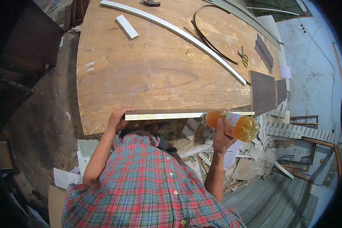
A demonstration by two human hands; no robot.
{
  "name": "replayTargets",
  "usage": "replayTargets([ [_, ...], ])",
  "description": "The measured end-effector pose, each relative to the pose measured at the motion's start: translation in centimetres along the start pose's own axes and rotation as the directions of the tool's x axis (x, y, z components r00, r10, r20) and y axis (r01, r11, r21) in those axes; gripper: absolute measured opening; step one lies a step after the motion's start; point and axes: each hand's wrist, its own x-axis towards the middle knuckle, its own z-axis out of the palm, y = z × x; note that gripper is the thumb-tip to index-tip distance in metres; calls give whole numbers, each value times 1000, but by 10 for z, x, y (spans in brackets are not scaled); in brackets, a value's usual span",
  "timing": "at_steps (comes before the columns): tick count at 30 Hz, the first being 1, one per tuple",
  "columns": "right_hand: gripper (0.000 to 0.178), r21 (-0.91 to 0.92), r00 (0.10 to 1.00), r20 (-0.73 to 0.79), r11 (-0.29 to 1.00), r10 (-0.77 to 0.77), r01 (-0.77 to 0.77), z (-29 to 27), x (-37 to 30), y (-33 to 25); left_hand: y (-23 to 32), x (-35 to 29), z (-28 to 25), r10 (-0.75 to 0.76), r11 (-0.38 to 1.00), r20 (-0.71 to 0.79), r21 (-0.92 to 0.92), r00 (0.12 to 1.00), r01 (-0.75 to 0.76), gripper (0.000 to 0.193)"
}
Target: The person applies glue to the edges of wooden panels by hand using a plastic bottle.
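Note:
A narrow board (163, 116) with a brown face and a pale, yellowish long edge lies along the near edge of the wooden worktable (140, 83). My left hand (118, 117) grips its left end, with the fingers curled over the corner. In my right hand (221, 140) is a clear plastic bottle (243, 127) of orange liquid, tilted on its side. The bottle's narrower end points left and overlaps the board's right part in view. Whether the bottle touches the board, I cannot tell.
Across the table lie a long white strip (178, 33), a short white block (127, 27), a curved dark band (205, 38), scissors (243, 59), a hammer head (151, 3) and a brown panel (263, 91). Offcuts (247, 167) litter the floor at right.

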Motion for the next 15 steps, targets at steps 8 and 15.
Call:
replayTargets([
  [8, 63, -65, 861, 332, 902, -384, 428, 43, -22, -50, -11, -4, -2, -5, 1000, 35, 14, 999, 4, 32],
  [15, 55, 431, 786, 560, 902, -263, -5, 104, -56, -70, -10, -1, -3, 58, 998, 42, -23, 997, -57, 35],
])
